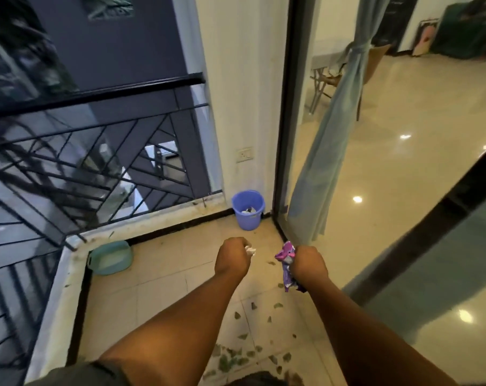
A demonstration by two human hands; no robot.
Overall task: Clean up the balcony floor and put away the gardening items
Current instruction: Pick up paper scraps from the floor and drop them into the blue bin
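The right hand (308, 264) grips a light, crinkly purple wrapper (285, 257) bunched at its middle, the left hand (232, 257) clenches crumpled white paper (250, 250), both held short of the blue bin (248, 210).

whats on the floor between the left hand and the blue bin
Only bare tile in the head view: nothing lies between the left hand, gripping white paper, and the blue bin.
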